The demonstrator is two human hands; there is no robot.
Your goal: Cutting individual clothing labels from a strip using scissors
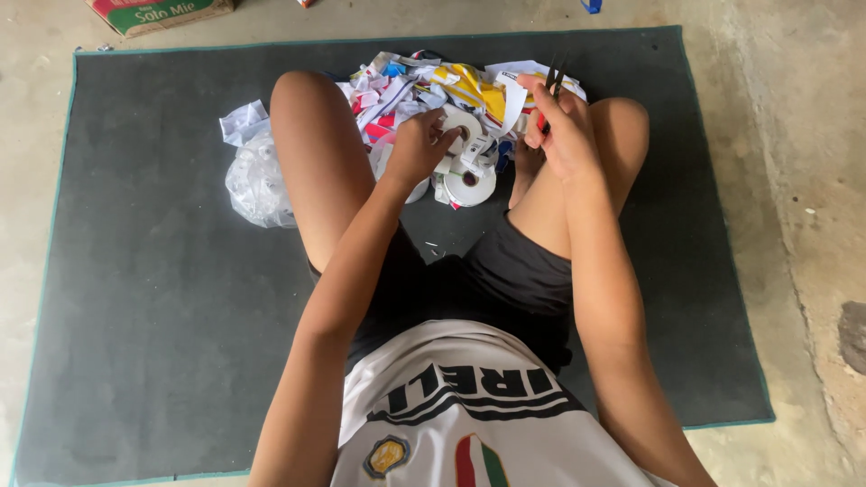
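I sit cross-legged on a dark grey mat [162, 298]. My left hand [417, 144] grips a white paper cup piece [462, 126] over my lap. My right hand [559, 122] is closed on dark scissors [554, 77] with red handles, blades pointing up and away. Another white cup ring [471, 187] lies on the mat just below my left hand. A heap of colourful cut paper scraps [451, 86] lies beyond both hands, between my knees.
A crumpled clear plastic bag [257, 180] lies left of my left knee. A cardboard box [158, 13] stands past the mat's far left corner. Bare concrete floor [803, 180] surrounds the mat.
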